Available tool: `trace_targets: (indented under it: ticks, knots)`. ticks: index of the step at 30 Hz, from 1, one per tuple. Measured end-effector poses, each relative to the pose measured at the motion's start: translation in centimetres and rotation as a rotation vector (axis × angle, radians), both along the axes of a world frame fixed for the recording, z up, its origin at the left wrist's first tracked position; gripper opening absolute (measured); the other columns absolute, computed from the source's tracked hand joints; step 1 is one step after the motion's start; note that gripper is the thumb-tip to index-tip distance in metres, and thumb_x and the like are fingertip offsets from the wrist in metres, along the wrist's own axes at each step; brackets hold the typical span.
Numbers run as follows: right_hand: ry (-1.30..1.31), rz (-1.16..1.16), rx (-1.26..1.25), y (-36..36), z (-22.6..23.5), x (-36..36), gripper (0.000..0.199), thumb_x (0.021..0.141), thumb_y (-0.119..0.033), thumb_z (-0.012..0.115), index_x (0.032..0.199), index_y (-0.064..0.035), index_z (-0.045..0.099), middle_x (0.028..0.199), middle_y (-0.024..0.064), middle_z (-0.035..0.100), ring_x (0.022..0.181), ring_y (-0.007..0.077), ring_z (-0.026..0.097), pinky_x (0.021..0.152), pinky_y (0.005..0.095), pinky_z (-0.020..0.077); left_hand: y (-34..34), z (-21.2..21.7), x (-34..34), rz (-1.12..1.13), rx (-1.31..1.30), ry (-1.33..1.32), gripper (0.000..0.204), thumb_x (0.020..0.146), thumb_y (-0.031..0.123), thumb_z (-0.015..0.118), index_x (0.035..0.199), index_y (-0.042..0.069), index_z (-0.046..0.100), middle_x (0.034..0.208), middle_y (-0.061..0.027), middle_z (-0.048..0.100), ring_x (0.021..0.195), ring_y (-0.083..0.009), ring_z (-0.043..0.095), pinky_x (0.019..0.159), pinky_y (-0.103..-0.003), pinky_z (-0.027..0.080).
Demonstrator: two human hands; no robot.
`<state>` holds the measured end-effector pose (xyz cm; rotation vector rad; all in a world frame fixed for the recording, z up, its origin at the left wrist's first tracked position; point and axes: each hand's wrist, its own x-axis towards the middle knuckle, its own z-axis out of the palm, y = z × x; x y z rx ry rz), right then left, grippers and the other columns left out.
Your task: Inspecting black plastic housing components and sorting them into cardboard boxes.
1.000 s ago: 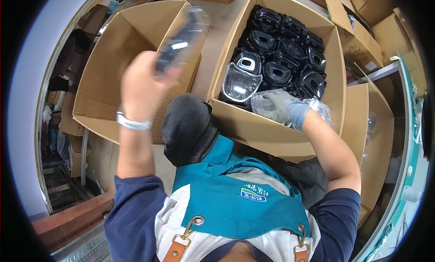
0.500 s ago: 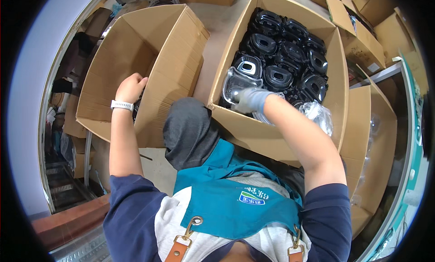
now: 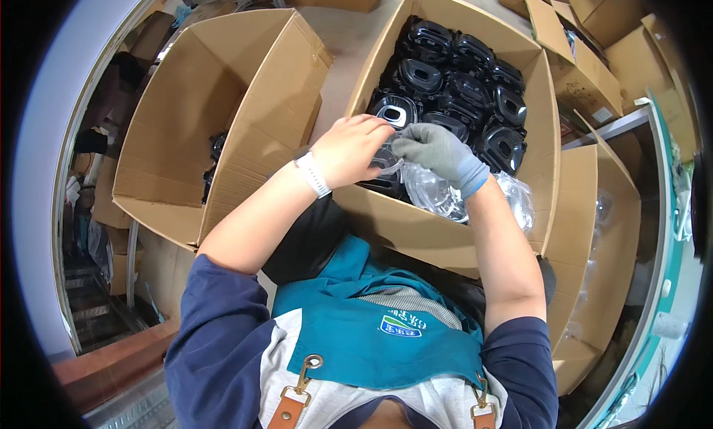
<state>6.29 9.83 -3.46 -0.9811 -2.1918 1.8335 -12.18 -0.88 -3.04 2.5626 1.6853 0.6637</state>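
Note:
My left hand (image 3: pixel 347 151), bare with a white wristband, reaches over the near edge of the right-hand carton (image 3: pixel 475 252). Its fingers curl round the left side of a clear plastic cover (image 3: pixel 387 162). My right hand (image 3: pixel 440 154), in a grey glove, pinches the same cover from the other side, fingertips close to the left ones. Part of the cover is hidden by the hands. More clear plastic pieces (image 3: pixel 431 194) lie just below the right hand. Rows of glossy black plastic housings (image 3: pixel 464 95), each with an oval opening, fill the carton behind.
A tall carton (image 3: pixel 256 125) stands on the left, with a few black parts (image 3: pixel 210 169) at its bottom. On the right is another carton (image 3: pixel 587 243) holding clear pieces. Opened cartons (image 3: pixel 587 73) crowd the back right. A metal-framed shelf (image 3: pixel 96 280) borders the left.
My left hand has come out of the left carton and across to the right one, meeting the right hand. The right hand has risen slightly with the clear cover, which both now grip.

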Motion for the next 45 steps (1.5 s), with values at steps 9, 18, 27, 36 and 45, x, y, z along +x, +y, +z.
trace_targets:
  ticks: [9, 18, 27, 36, 45]
  knots:
    - [0.542, -0.451, 0.29, -1.6, 4.4, 9.8, 0.029, 0.095, -0.024, 0.056, 0.106, 0.0008, 0.064, 0.092, 0.0107, 0.065, 0.087, 0.0172, 0.061, 0.088, 0.0338, 0.0488, 5.4, -5.1, 4.2, -0.006, -0.852, 0.603, 0.04, 0.078, 0.034, 0.067, 0.101, 0.002, 0.068, 0.101, -0.0171, 0.069, 0.097, -0.0328, 0.066, 0.082, -0.044, 0.051]
    - [1.307, -0.581, -0.86, -0.4, 3.2, 16.9, 0.055, 0.097, -0.045, 0.042, 0.125, 0.0018, 0.054, 0.127, 0.0256, 0.054, 0.123, 0.0383, 0.049, 0.109, 0.0505, 0.0347, 6.3, 0.8, 3.6, 0.165, -0.593, 0.145, 0.017, 0.083, 0.017, 0.06, 0.089, 0.002, 0.066, 0.098, -0.0163, 0.065, 0.093, -0.0335, 0.064, 0.079, -0.043, 0.05]
    - [1.034, -0.925, -0.385, -3.9, 2.2, 14.7, 0.068, 0.091, -0.062, 0.043, 0.135, -0.0103, 0.045, 0.133, 0.0154, 0.05, 0.12, 0.0352, 0.051, 0.099, 0.0544, 0.0422, 5.2, 8.0, 17.1, -0.641, -0.135, -0.067, 0.025, 0.076, 0.022, 0.075, 0.085, 0.005, 0.059, 0.113, -0.0092, 0.058, 0.102, -0.0293, 0.057, 0.087, -0.037, 0.048]
    - [1.516, -0.679, -0.76, -1.6, 4.9, 21.9, 0.09, 0.084, -0.053, 0.06, 0.144, 0.003, 0.023, 0.148, 0.0229, 0.028, 0.136, 0.0448, 0.026, 0.111, 0.0627, 0.0198, 21.9, -4.6, 14.0, 0.315, -0.013, 0.052, 0.047, 0.078, 0.03, 0.068, 0.118, 0.007, 0.056, 0.119, -0.0142, 0.059, 0.118, -0.0347, 0.051, 0.097, -0.046, 0.043]
    - [1.535, -0.793, -0.517, -1.0, 4.2, 23.6, 0.08, 0.088, -0.05, 0.058, 0.142, -0.0001, 0.028, 0.146, 0.0199, 0.033, 0.134, 0.0401, 0.032, 0.11, 0.0574, 0.0265, 24.6, -9.7, 13.0, 0.381, 0.024, 0.537, 0.016, 0.086, 0.012, 0.05, 0.099, 0.014, 0.06, 0.096, -0.004, 0.065, 0.102, -0.0232, 0.055, 0.089, -0.04, 0.04]
